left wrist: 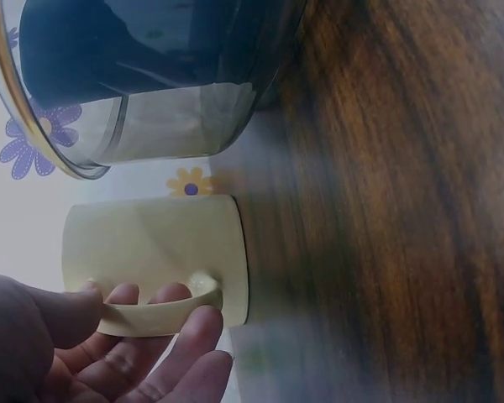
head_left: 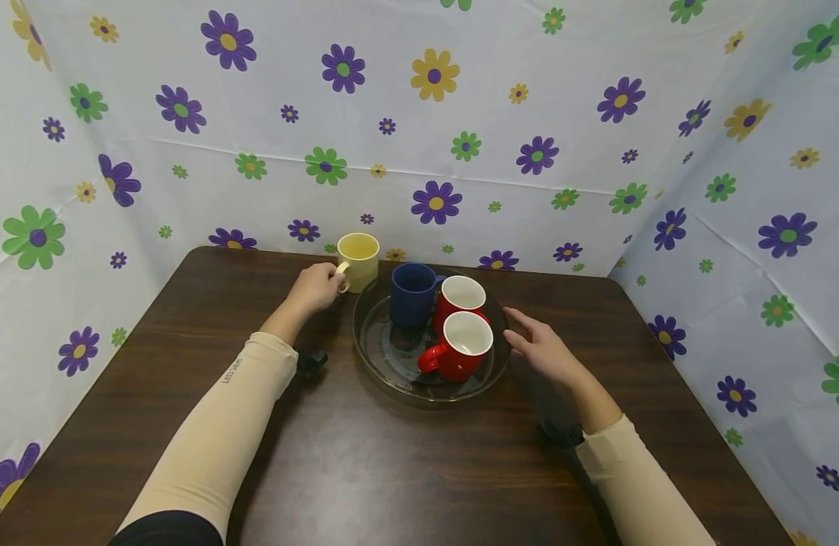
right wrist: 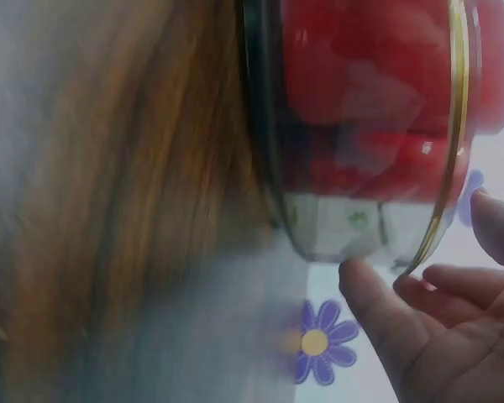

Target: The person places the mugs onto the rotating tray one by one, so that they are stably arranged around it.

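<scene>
White cloth [head_left: 399, 106] printed with purple, yellow and green flowers, hung behind and beside a dark brown wooden table [head_left: 419, 470]; gripping, with thumb and curled fingers of the left hand [head_left: 313, 290], the looped handle [left wrist: 151, 319] of a pale yellow ceramic mug [head_left: 363, 268]; holding the right hand [head_left: 545, 353] loosely spread, fingers extended and thumb apart, with nothing in its grasp, at the right side of a round, see-through glass bowl [head_left: 378, 349]; cannot tell whether touching the glass.

Looks smooth, plain and straight-sided, yellow inside as well as out; upright near the table's back edge, just beside the bowl's rear left rim; cannot tell whether resting on the wood or just clear of it.

Edged with a gold-toned rim and holding three mugs: at the left, a dark blue mug [head_left: 410, 303], handle to the right; just beside it, a red rear mug [head_left: 446, 309], white inside and partly hidden; in front, a glossy red front mug [head_left: 457, 360], also white inside, handle pointing left.

Outermost, beige sleeves [head_left: 218, 432] on both forearms; small dark lettering on the left one.
</scene>
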`<state>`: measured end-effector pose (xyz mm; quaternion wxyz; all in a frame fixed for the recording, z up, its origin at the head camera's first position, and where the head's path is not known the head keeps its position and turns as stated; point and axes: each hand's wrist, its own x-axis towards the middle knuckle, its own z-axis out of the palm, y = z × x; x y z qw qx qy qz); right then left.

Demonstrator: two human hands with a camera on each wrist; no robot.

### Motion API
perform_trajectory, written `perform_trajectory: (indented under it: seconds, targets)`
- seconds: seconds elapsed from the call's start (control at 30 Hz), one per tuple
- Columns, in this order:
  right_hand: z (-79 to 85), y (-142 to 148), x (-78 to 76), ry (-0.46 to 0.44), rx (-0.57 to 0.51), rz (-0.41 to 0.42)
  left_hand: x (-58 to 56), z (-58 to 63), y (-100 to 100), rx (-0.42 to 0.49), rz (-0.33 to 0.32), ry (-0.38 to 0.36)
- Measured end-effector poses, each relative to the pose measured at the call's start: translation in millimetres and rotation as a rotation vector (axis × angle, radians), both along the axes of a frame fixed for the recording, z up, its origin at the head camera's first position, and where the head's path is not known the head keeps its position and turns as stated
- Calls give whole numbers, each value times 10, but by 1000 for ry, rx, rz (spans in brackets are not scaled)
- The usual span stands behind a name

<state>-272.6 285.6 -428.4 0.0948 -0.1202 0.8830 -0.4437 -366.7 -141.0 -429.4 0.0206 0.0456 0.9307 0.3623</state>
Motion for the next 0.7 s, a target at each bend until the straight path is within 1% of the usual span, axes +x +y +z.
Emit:
perform_trajectory:
  seconds: [0.13, 0.2, 0.27, 0.43, 0.6, 0.7]
  targets:
    - [7, -27, 81, 47, 77, 30, 7, 8, 4, 0, 0, -4]
    - [2, -29, 85, 65, 109, 44, 10, 5, 9, -4, 1, -6]
    - [-6, -33, 70, 68, 114, 53, 12, -3, 4, -6, -3, -6]
    - [-33, -8, 33, 40, 66, 52, 14, -24, 7, -7, -13, 0]
    - [-24, -7, -9, 3, 23, 42, 42, -15, 6, -19, 12, 20]
    - [-4, -17, -38, -26, -3, 28, 52, -6, 2, -20, 15, 26]
